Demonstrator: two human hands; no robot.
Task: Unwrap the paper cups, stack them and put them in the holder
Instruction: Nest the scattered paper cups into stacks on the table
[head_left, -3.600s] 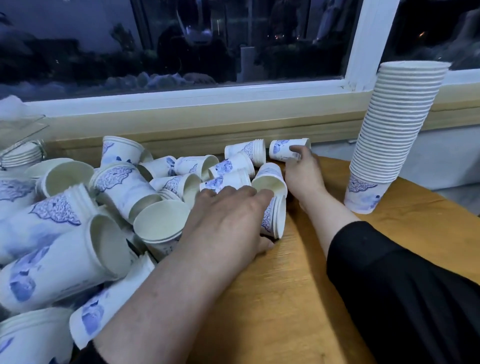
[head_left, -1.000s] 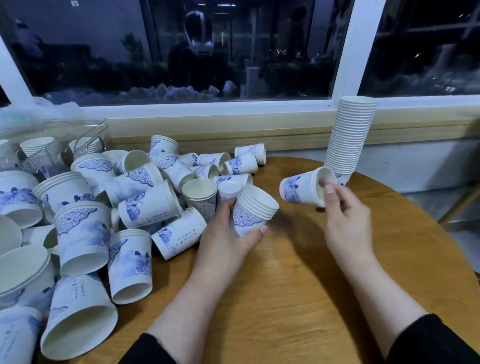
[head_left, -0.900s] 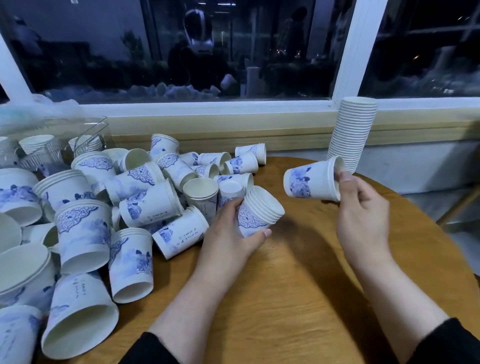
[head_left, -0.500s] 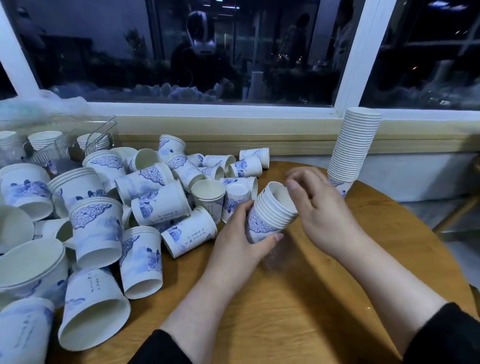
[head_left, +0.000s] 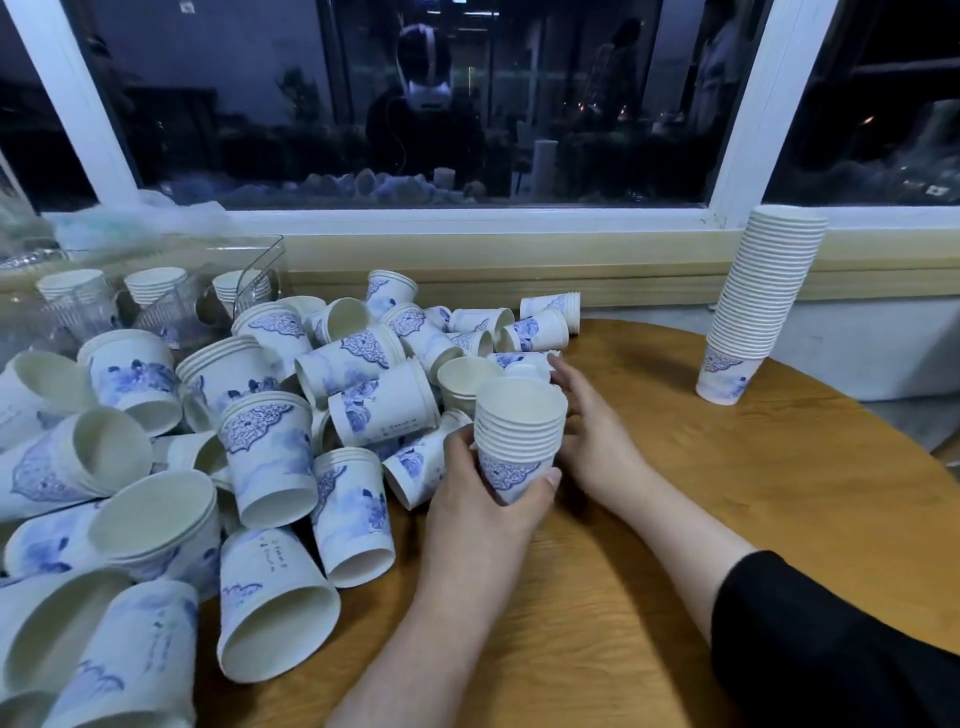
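Left hand (head_left: 483, 499) wraps thumb and fingers around a short nested stack of white paper cups with blue floral print (head_left: 519, 436), upright, mouth up, held just above the round wooden table (head_left: 727, 493). Right hand (head_left: 592, 431) sits just right of that stack, fingers loosely extended toward a cup lying behind it; whether it touches, I cannot tell. Left of the stack sprawls a heap of loose white-and-blue paper cups (head_left: 249, 431), most on their sides. Far right of the stack stands a tall leaning column of stacked cups (head_left: 758, 301). Beyond the heap, a clear plastic holder (head_left: 171, 306) with cups inside.
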